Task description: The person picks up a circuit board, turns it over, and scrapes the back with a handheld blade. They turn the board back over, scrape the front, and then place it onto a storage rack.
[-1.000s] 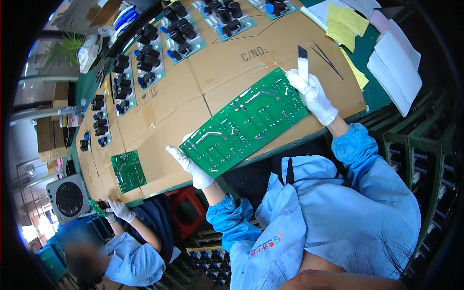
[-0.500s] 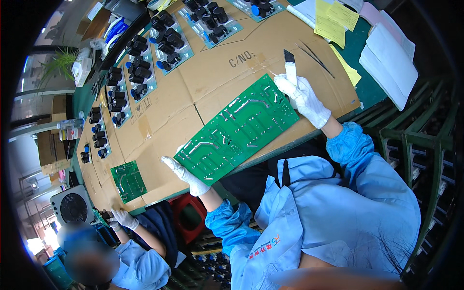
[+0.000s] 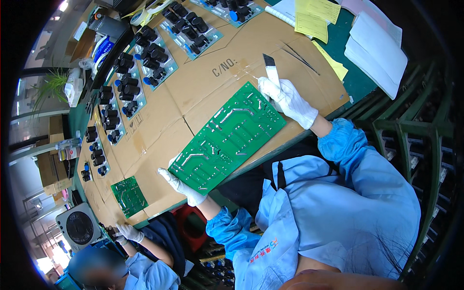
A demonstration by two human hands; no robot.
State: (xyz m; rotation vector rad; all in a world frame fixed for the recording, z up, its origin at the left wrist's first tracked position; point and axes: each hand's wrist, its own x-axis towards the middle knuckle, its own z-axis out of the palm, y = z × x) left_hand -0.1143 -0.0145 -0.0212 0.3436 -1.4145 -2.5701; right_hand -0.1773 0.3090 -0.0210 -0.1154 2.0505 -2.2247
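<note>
A large green circuit board (image 3: 227, 140), its solder side facing up, is tilted above the table's near edge. My white-gloved left hand (image 3: 183, 187) grips its lower left corner, thumb along the edge and fingers partly hidden beneath. At the board's upper right end, my gloved right hand (image 3: 292, 102) is closed round a flat white tool (image 3: 271, 70) with a slanted dark tip, which points up and away from the board. The right fingers overlap the board's corner; whether they also hold it is hidden.
Brown cardboard (image 3: 164, 113) covers the table. Boards with black and blue components (image 3: 153, 58) stand in rows at far left. A smaller green board (image 3: 129, 196) lies near a co-worker's gloved hands (image 3: 129, 233). Tweezers (image 3: 302, 60), yellow slips (image 3: 311, 21) and white papers (image 3: 374, 53) lie at far right.
The whole view has shifted a little. The board is slightly more steeply slanted in the picture, and both hands keep their places on it, the tool still in the right.
</note>
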